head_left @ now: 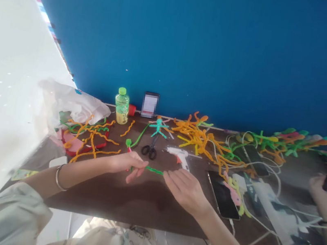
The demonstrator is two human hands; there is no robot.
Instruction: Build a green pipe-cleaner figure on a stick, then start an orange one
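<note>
Between my two hands a twisted green pipe cleaner [155, 171] is stretched sideways over the dark table. My left hand [133, 166] pinches its left end, and my right hand [183, 185] has its fingertips closed on the right end. Just behind my left hand is a small green piece [128, 142] on a reddish stem, with a curved green pipe cleaner [141, 133] beside it. Black-handled scissors [149, 150] lie beyond my hands. A white glue gun [179, 156] rests behind my right hand, and a turquoise pipe-cleaner figure [158, 126] stands out near the back.
Orange pipe cleaners [92, 138] spread on the left by a plastic bag [82, 105]; an orange pile [199, 134] lies back right. A drink bottle [122, 107] stands upright. On the right are a phone [224, 196], a power strip [273, 212], cables and another person's hand [324, 193].
</note>
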